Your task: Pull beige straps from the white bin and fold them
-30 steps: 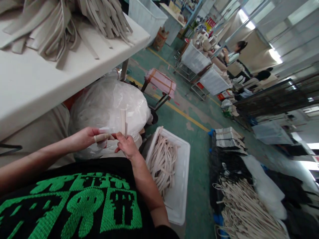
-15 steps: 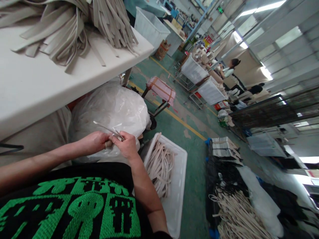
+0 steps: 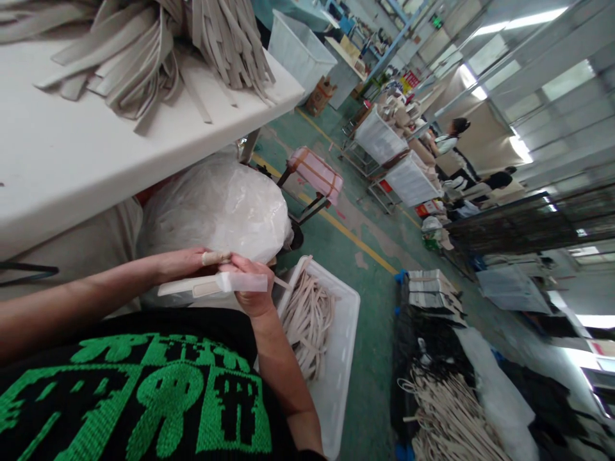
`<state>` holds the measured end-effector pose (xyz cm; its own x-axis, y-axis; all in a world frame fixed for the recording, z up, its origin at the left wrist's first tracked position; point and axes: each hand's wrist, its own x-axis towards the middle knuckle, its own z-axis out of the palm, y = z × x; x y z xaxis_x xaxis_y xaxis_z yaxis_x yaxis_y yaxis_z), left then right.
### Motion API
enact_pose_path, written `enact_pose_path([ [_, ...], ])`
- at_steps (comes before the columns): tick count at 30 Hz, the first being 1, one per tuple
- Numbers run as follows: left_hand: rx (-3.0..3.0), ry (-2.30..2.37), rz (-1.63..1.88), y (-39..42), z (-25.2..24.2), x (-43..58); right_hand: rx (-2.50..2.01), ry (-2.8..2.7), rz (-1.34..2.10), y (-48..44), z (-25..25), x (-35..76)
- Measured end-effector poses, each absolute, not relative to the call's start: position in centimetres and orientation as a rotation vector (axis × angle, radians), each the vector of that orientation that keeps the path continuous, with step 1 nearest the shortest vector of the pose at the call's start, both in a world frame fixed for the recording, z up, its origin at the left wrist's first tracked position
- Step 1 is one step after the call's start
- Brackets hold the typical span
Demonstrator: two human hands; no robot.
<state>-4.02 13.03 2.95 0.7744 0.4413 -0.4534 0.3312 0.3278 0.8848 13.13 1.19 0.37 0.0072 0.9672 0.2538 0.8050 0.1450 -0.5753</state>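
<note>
My right hand (image 3: 254, 291) is closed on a beige strap (image 3: 185, 286), whose flat end sticks out to the left below my left wrist. A whitish, translucent strip (image 3: 245, 282) lies along the strap and across my right fingers. A thin beige end (image 3: 282, 282) pokes out on the far side of that hand. My left hand (image 3: 206, 257) is closed, its fingertips pressed against my right fingertips; what they pinch is hidden. One left finger wears a pale wrap (image 3: 211, 258). Both hands are in front of my body, above a clear plastic bag.
Bundled grey-beige straps (image 3: 144, 57) lie on a white table (image 3: 62, 153). A large plastic bag (image 3: 216, 198) bulges beneath it. To my right stands a white bin (image 3: 343, 358) of loose strips. Farther off are a pink-covered stool (image 3: 317, 173), more strips (image 3: 461, 416) and a co-worker (image 3: 446, 137).
The strap has turned from edge-on to flat, and its end now points left below my left wrist. The whitish strip has come into view. My hands have shifted slightly, and the view has moved a little.
</note>
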Motion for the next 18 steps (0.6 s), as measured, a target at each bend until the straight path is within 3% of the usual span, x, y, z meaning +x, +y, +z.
enact_pose_path([
  [5, 1.001, 0.684, 0.017, 11.8, 3.4, -3.2, -1.698, -1.73, 0.384, 0.7, 0.3, 13.0],
  [13, 0.651, 0.769, 0.264, 12.0, 1.3, -2.4, -1.65, -1.774, 0.267, 0.4, -2.4, 12.1],
  [18, 0.743, 0.931, 0.461, 13.6, 2.0, -2.4, -1.607, -1.412, 0.242, -0.6, -3.7, 12.9],
])
